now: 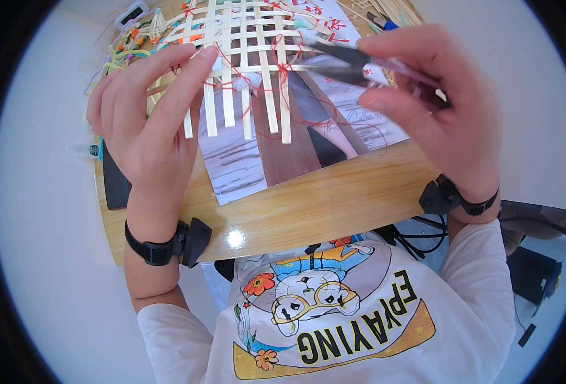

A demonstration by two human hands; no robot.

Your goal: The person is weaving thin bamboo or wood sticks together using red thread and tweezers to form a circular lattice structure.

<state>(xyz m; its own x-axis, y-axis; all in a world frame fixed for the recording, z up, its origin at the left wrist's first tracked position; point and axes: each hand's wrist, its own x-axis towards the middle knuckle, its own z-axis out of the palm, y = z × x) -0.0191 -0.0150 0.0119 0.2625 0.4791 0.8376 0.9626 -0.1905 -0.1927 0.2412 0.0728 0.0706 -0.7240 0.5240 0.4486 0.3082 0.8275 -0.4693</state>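
My left hand (pixel 148 109) pinches the left edge of a woven lattice (pixel 245 48) of pale, flat bamboo strips. Several strip ends hang loose toward me. Red thread (pixel 283 67) is knotted around some crossings, and its tails trail down to the right. In my right hand (pixel 443 89) are scissors (pixel 347 64), smeared by motion, with dark blades and pale purple handles. The blades are spread apart and point left at the lattice's right edge, near the red thread. Whether they touch the thread, I cannot tell.
Beneath the lattice, a printed photo sheet (pixel 238 173) covers part of the wooden table (pixel 308 205). Colourful craft bits (pixel 129 45) are heaped at the far left. Loose bamboo strips (pixel 401 13) lie at the far right. Black cables (pixel 424 233) hang below the table's near edge.
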